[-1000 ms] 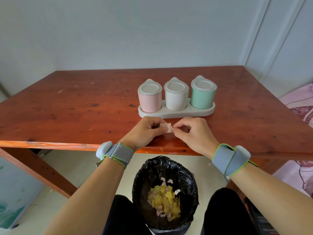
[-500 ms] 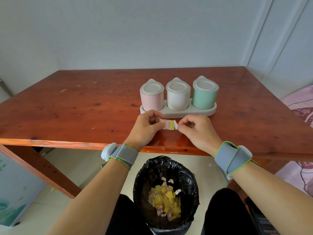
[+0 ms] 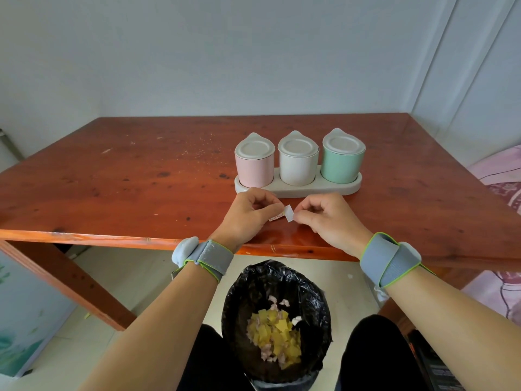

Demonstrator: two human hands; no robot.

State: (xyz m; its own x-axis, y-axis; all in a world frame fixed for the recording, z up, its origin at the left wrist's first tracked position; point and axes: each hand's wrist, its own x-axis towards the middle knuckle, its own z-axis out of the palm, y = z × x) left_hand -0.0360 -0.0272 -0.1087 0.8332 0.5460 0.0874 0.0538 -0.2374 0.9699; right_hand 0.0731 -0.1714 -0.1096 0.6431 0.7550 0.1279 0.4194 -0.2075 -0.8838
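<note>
My left hand [image 3: 248,214] and my right hand [image 3: 327,218] are held just above the near edge of the wooden table [image 3: 127,179]. Between them is a small sticker [image 3: 288,213]. My right hand pinches a white piece of it. My left hand pinches the other piece [image 3: 275,218], mostly hidden under its fingers. Right behind the hands stands a grey holder [image 3: 298,189] with a pink jar [image 3: 255,162], a white jar [image 3: 298,160] and a green jar [image 3: 342,158], all with lids on.
A bin lined with a black bag [image 3: 275,320] stands on the floor between my knees, below the table edge, with yellow and pinkish paper scraps inside. A pink patterned cloth [image 3: 501,193] lies at the right. Walls close off the table's far side.
The hands have drawn apart a little and the sticker has been peeled or opened out, so a white piece now stands up at my right fingertips. The camera tilted slightly.
</note>
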